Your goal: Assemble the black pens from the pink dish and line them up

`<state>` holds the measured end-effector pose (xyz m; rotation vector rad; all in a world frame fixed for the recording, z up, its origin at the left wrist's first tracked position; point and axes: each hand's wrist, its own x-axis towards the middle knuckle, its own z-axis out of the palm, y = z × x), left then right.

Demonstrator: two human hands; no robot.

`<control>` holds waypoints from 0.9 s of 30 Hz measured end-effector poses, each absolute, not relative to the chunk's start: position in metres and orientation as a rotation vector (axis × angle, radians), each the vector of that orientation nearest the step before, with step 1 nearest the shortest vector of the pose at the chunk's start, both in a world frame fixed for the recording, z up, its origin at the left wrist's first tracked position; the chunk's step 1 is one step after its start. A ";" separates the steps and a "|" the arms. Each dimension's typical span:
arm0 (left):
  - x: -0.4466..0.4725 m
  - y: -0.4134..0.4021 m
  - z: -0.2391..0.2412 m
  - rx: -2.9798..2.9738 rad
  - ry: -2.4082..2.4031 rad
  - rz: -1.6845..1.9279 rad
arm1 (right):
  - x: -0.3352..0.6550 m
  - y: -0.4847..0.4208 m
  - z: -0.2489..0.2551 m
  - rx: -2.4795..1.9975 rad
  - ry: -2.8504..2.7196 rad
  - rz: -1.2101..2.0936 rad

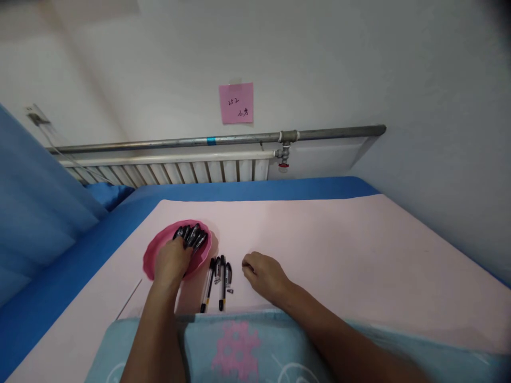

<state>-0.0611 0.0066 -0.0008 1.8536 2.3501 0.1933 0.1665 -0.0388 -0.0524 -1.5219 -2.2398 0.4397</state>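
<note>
In the pink scalloped dish (149, 260), black pen parts (194, 234) lie at the left hand's (173, 258) fingertips; whether it grips any, one cannot tell. Right of the dish lie clear-barrelled pens (222, 282), then the right hand (265, 274), fingers curled closed.

One left hand (172, 260) and one right hand (265, 274), bare, with bare forearms (157, 324); one light-blue cloth (203, 340) across the body, bearing a pink spotted motif (237, 339) and white curved lines, worn or draped, I cannot tell.
</note>
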 end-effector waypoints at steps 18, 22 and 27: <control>0.019 -0.016 0.007 0.702 0.927 1.258 | 0.147 -0.046 -0.012 -0.924 -1.193 1.699; 0.015 -0.015 0.011 0.666 0.862 1.199 | 0.151 -0.047 -0.011 -0.909 -1.186 1.718; 0.004 -0.008 0.008 0.603 0.892 1.351 | 0.152 -0.050 -0.009 -0.990 -1.235 1.827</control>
